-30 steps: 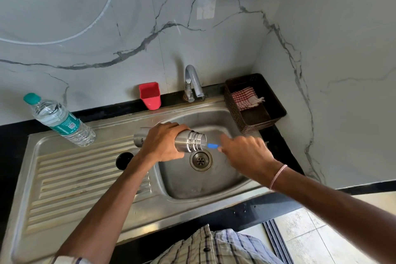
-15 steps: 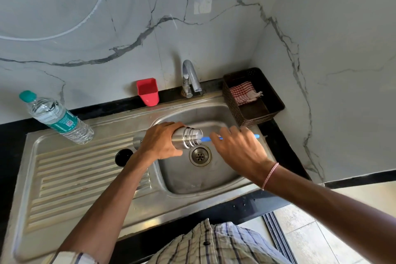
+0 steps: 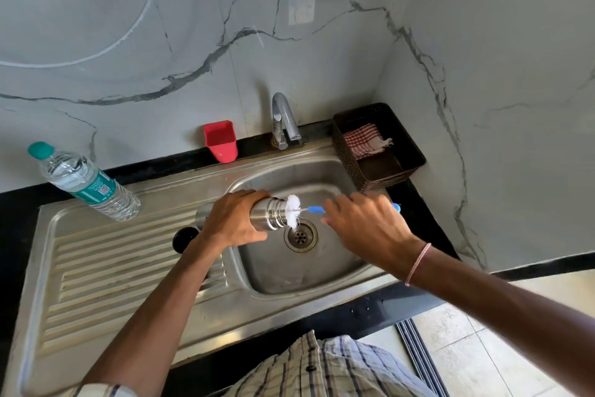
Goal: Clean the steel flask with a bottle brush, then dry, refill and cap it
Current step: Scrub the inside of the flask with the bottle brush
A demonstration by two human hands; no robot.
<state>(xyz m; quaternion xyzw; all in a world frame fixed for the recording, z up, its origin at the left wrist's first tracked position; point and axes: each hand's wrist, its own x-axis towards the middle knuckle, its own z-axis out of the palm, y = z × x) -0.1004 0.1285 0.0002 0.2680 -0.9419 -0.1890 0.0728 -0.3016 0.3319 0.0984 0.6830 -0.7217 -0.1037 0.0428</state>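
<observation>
Steel flask point(image 3: 269, 215) is held sideways, mouth pointing right, just left of the drain point(image 3: 301, 236), and the left hand point(image 3: 235, 222) has its fingers wrapped round the body. White bristles of the bottle brush point(image 3: 293, 208) sit right at the flask's mouth above the drain, while the right hand point(image 3: 363, 226), just right of the drain, is closed on the blue handle.

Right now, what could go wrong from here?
1. The brush bristles sit at the flask mouth; they may flick water out.
2. The left hand alone holds the flask sideways over the sink; a slip could drop it in.
3. The black cap lies by the left forearm and could get knocked.
</observation>
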